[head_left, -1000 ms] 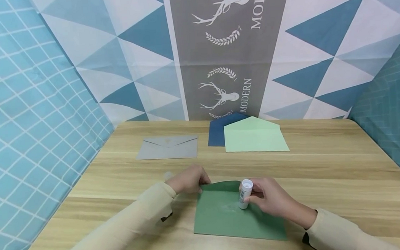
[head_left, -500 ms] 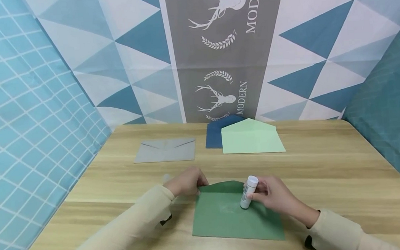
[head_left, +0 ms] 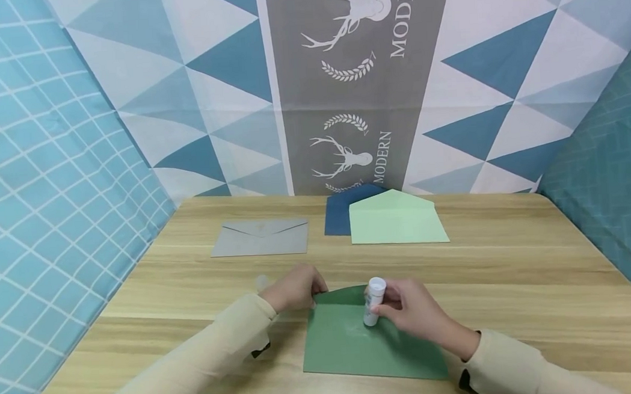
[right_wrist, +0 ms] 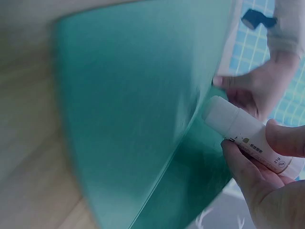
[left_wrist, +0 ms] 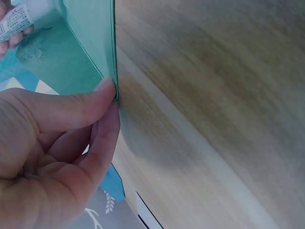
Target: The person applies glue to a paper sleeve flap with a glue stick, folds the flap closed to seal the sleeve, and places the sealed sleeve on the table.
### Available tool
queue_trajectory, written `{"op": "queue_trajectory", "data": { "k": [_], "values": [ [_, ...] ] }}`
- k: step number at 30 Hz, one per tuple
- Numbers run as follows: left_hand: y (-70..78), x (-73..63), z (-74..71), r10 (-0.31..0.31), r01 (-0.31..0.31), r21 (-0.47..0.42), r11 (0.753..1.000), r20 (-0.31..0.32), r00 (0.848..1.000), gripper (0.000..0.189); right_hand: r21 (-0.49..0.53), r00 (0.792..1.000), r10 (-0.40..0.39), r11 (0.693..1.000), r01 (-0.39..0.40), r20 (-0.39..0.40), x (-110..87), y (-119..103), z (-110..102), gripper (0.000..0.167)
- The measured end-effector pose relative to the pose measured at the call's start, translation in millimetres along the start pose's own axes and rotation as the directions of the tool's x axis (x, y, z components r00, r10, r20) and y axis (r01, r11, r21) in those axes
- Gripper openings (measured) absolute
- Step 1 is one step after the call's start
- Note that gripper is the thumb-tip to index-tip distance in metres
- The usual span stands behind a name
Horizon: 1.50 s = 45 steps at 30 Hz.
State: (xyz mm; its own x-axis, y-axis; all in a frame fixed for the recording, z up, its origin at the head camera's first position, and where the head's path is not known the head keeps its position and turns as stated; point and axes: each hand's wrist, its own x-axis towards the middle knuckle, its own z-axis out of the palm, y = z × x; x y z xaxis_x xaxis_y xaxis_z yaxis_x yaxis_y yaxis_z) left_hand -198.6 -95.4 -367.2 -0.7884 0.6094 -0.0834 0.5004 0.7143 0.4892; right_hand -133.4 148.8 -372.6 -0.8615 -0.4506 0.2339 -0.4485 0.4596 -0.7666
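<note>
A dark green envelope (head_left: 365,344) lies on the table with its flap raised along the far side. My left hand (head_left: 295,288) pinches its far left corner between thumb and fingertips, as the left wrist view shows close up. In my right hand (head_left: 412,311) a white glue stick (head_left: 375,300) is gripped between thumb and fingers, tilted slightly, its lower end down on the envelope near the flap fold. A faint whitish smear (head_left: 356,330) shows on the green paper. The right wrist view shows the printed label on the glue stick (right_wrist: 252,145).
On the wooden table (head_left: 166,326), a grey envelope (head_left: 264,239) lies at the back left. Behind the hands a light green envelope (head_left: 398,225) overlaps a blue envelope (head_left: 336,217). A small whitish object (head_left: 262,281) sits just behind the left wrist. Patterned cloth walls (head_left: 225,58) enclose the table.
My right hand shifts the glue stick slightly right, then back left across the envelope, ending left of where it started. The left hand keeps its pinch on the corner.
</note>
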Motion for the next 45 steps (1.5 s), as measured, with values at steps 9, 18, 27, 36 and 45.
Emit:
{"op": "queue_trajectory", "data": {
  "k": [9, 18, 27, 36, 45],
  "values": [
    [1.9, 0.3, 1.4, -0.012, 0.012, 0.016, 1.000, -0.014, 1.000, 0.028, 0.025, 0.996, -0.022, 0.999, 0.020, 0.082, 12.8, -7.4, 19.6, 0.025],
    [1.5, -0.5, 2.2, -0.002, 0.002, -0.023, 1.000, 0.018, 1.000, 0.034, -0.058, 0.992, -0.049, 0.997, 0.056, 0.113, 11.5, -6.5, 22.7, 0.018],
    [8.2, 7.0, 0.3, 0.011, -0.011, -0.001, 1.000, 0.038, 0.999, 0.048, -0.159, 0.997, 0.012, 0.987, -0.001, 0.071, 8.9, -9.0, 14.9, 0.016],
    [7.6, 7.3, -3.4, -0.049, 0.049, -0.002, 0.999, 0.059, 0.997, 0.046, -0.172, 0.997, 0.019, 0.985, -0.005, 0.080, 4.4, -12.0, 6.5, 0.015],
    [7.3, 9.3, -2.8, -0.061, 0.060, 0.007, 0.998, 0.070, 0.996, 0.040, -0.172, 0.998, 0.006, 0.985, 0.004, 0.055, -3.9, -6.1, 0.7, 0.014]
  ]
}}
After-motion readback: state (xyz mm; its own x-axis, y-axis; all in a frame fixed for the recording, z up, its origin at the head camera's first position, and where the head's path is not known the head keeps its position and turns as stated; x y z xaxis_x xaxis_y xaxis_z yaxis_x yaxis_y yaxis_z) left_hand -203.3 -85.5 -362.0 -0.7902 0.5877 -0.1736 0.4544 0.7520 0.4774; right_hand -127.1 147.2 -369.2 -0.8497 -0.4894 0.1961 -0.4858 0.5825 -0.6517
